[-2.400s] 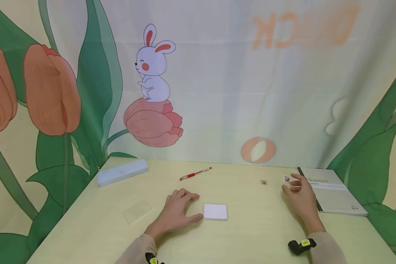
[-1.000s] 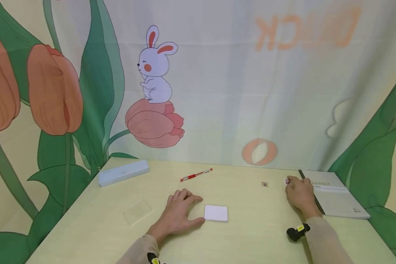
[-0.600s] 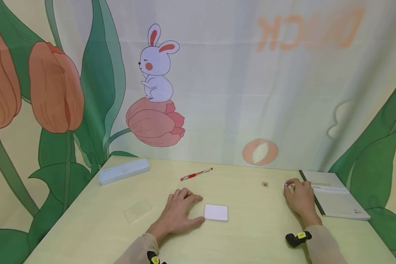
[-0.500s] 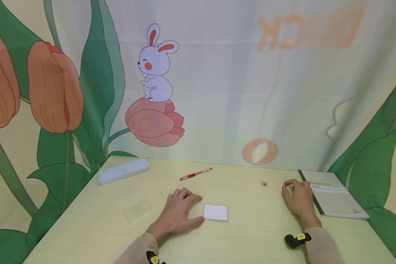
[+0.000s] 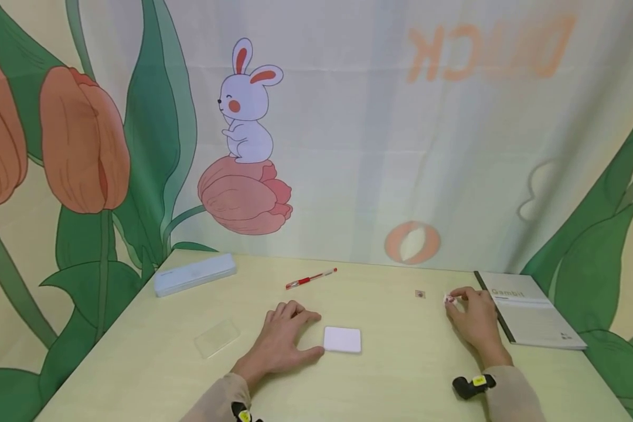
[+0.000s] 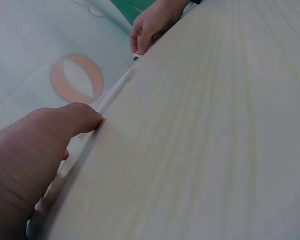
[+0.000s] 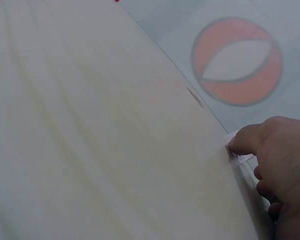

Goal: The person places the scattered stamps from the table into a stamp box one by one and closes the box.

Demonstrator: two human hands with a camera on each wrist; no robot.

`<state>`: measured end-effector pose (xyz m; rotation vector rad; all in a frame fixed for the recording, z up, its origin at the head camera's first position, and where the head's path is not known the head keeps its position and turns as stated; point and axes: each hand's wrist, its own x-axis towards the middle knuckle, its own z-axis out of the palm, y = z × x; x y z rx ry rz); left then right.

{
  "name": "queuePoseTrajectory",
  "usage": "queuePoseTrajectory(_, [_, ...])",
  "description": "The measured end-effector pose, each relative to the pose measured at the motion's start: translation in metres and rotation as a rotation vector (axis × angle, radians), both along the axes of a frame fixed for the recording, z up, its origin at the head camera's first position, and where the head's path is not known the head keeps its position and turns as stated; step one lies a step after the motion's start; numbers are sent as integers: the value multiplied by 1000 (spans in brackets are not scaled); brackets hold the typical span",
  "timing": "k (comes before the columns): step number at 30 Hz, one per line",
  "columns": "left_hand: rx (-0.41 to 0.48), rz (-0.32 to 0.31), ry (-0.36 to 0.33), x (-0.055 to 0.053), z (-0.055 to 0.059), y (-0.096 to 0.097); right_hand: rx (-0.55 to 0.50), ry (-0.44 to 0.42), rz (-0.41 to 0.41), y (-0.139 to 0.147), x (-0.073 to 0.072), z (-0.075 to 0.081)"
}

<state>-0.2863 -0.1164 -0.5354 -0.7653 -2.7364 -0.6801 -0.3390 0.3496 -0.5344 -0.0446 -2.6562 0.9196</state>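
My right hand (image 5: 477, 322) pinches a small white paper piece with a dark reddish print (image 5: 449, 300), sticker-like, between thumb and index finger. In the right wrist view a pale edge of this paper piece (image 7: 246, 158) shows by the fingertip. My left hand (image 5: 281, 337) rests on the table with fingers loosely spread. Its thumb tip is right at the left edge of a flat white rectangle with rounded corners (image 5: 342, 340), seen as a thin slab in the left wrist view. A small brownish square (image 5: 420, 294) lies left of my right hand.
A grey-white notebook (image 5: 533, 310) with a dark spine lies beside my right hand. At the back are a red pen (image 5: 311, 279) and a pale blue case (image 5: 195, 275). A clear flat plastic piece (image 5: 217, 339) lies left of my left hand. A printed curtain hangs behind the table.
The small printed paper piece lay flat on the table; my right hand has taken hold of it and drawn it slightly left and nearer. My left hand stays in place.
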Motion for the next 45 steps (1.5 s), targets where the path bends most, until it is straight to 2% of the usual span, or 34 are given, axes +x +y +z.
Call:
queuePoseTrajectory(4, [-6,-2,2,0,1,-1,12,21,43,2,0,4])
queuePoseTrajectory(7, [0,-6,-4,0,2,-2,-7,6,55,3,2,7])
queuePoseTrajectory(12, [4,-9,-8,1,2,-2,-114,-41,61,7,3,10])
queuePoseTrajectory(17, [10,-14,-8,0,2,-2,-216,-42,62,9,3,11])
queuePoseTrajectory(24, [14,-11,-7,0,1,-2,-239,-47,38,7,1,13])
queuePoseTrajectory(36, [53,-48,38,4,-3,-2,-352,-101,89,-10,3,23])
queuePoseTrajectory(41, [56,-72,66,2,-3,0,-373,-55,98,-16,3,29])
queuePoseTrajectory(45, [64,-92,83,0,-2,1,-367,11,147,-21,3,38])
